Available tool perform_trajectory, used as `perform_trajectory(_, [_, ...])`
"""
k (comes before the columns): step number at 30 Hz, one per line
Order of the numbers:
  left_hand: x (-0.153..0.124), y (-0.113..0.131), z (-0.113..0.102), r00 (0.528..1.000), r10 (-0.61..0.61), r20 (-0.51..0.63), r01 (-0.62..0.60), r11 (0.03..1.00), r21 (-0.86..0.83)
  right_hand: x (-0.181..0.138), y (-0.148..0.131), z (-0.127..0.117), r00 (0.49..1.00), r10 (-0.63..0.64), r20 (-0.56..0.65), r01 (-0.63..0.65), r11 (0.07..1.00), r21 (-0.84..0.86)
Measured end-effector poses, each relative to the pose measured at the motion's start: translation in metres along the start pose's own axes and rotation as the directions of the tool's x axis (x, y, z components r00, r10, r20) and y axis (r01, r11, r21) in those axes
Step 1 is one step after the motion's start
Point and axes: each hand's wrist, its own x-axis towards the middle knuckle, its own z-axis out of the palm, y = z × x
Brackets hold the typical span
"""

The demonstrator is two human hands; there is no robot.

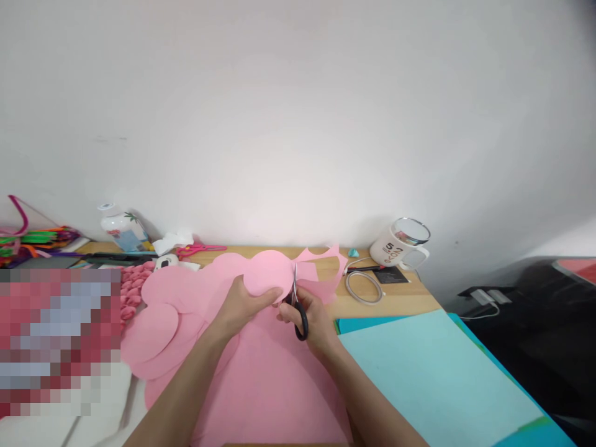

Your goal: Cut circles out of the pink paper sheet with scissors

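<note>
My left hand (242, 305) is closed on a round piece of pink paper (267, 272), its thumb lying across the front. Black-handled scissors (302, 321) are in my right hand (317, 323), with fingers in the handle loops. Their blades point up along the right edge of the pink round. A ragged pink offcut (321, 287) with curved cut-outs spreads just right of the blades; whether it still joins the round, I cannot tell. Several pink paper circles (153, 332) overlap to the left of my hands. Beneath my forearms lies a large pink sheet (274, 391).
Light blue paper sheets (419, 366) lie at the right. A white mug (395, 245), a coiled cable (364, 288) and a black card (390, 275) stand or lie at the back right. Pink scissors (200, 249) and a white bottle (123, 230) are along the wall at the left.
</note>
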Motion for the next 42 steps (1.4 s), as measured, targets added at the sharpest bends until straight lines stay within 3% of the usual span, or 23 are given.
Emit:
perform_trajectory(28, [0.006,-0.013,-0.001,1.0,0.005,0.0,-0.005,0.995,-0.103,-0.001,0.007,0.001,0.998,0.047,-0.034,-0.045,0.997,0.069])
perform_trajectory(32, [0.004,-0.009,0.001,0.999,-0.034,-0.042,0.032,0.998,-0.053,-0.002,0.004,0.004,0.998,0.059,-0.001,-0.059,0.996,0.06])
perform_trajectory(42, [0.002,-0.002,0.0,1.0,-0.024,-0.008,0.024,0.999,0.023,0.0,0.0,0.0,1.0,0.006,0.02,-0.006,1.0,-0.014])
